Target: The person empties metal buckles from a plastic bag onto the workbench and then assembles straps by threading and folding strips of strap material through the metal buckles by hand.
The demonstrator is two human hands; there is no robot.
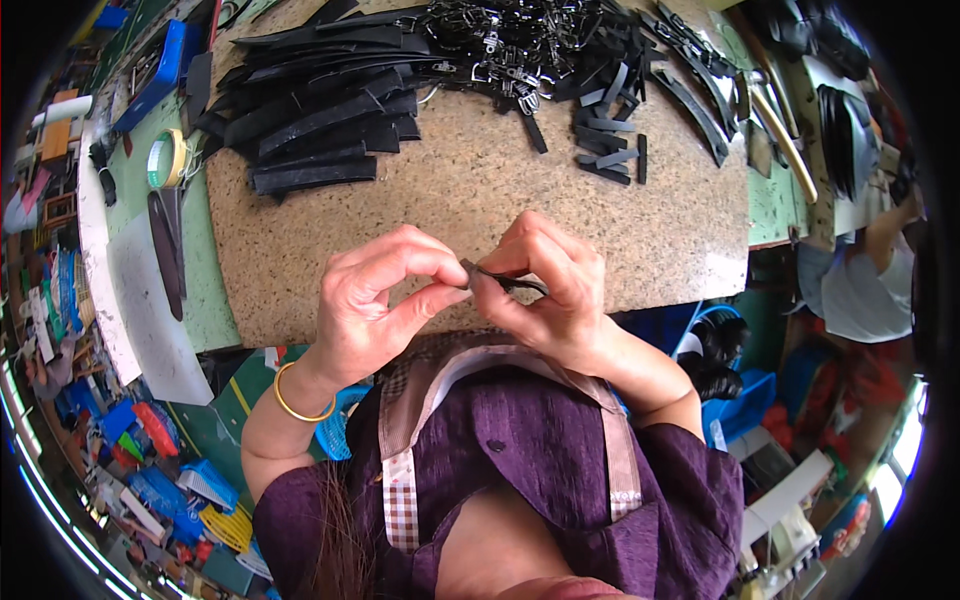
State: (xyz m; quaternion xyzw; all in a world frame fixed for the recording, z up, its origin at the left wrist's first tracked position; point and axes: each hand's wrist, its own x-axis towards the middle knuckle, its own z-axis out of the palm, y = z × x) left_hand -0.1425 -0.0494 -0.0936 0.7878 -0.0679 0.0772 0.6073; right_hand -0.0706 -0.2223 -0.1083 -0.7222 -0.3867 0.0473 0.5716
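- Black strip piece (500, 280): small, dark, held between both hands just above near edge of speckled board (460, 190).
- L hand (385, 295): thumb + fingers pinch strip's left end.
- R hand (550, 285): fingers clamp its other end.
- Stack of black strips (320, 110) far side, well apart.
- Metal buckles (500, 45) in heap at top.
- Tape roll (167, 158) left of board.

Small craft workshop, prob. strap or leather-goods making. Bench (660, 230) w/ speckled brown top carries stacks of cut black strips (320, 120), a heap of metal buckles (500, 45), tape roll (166, 158). Green mat at the sides, plastic crates (745, 400) and cluttered bits on the floor around.
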